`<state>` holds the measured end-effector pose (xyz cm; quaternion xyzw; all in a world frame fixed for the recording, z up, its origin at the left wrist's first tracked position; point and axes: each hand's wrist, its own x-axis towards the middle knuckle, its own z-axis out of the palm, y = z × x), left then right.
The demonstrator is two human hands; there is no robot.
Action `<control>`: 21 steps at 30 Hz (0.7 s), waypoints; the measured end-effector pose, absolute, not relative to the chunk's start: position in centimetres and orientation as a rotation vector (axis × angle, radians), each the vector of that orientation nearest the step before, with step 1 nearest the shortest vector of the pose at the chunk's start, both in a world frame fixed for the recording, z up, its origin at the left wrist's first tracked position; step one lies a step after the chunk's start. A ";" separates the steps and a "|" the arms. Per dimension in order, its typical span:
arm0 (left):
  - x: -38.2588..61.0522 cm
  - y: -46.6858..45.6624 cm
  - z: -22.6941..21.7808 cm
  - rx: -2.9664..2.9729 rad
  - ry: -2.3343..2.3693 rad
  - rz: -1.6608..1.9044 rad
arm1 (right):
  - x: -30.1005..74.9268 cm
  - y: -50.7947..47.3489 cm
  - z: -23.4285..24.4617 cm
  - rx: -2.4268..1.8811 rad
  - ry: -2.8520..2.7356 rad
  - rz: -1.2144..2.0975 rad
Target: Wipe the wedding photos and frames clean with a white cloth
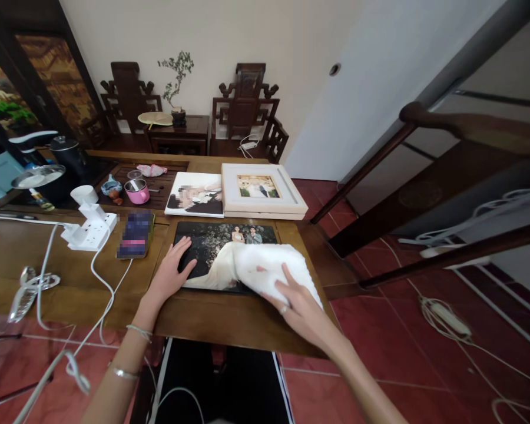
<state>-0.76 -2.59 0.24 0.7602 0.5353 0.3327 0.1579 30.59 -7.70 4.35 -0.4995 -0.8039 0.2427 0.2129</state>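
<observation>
A dark photo print point(212, 241) lies flat near the front edge of the wooden table point(229, 321). My left hand point(173, 269) rests open on its left edge, fingers spread flat. A white cloth point(271, 265) covers the print's right part. My right hand point(297, 306) presses on the cloth with fingers stretched out.
Behind the print lie another photo print point(196, 194) and a white framed photo point(262, 189). A phone point(135, 234), a white power strip point(89, 228) with cables, a pink cup point(137, 191) and a kettle point(68, 154) stand at the left. Carved chairs point(247, 109) line the wall; cables cross the red floor at right.
</observation>
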 end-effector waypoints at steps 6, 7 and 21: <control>-0.8 -2.6 0.5 2.209 1.525 0.903 | 31.5 -10.3 5.1 -1.359 -2.327 0.833; -0.8 -2.6 0.5 2.214 1.523 0.898 | 31.7 -9.5 5.0 -1.357 -2.293 0.839; -0.8 -2.6 0.4 2.176 1.542 0.940 | 30.8 2.4 4.6 -1.299 -2.127 0.673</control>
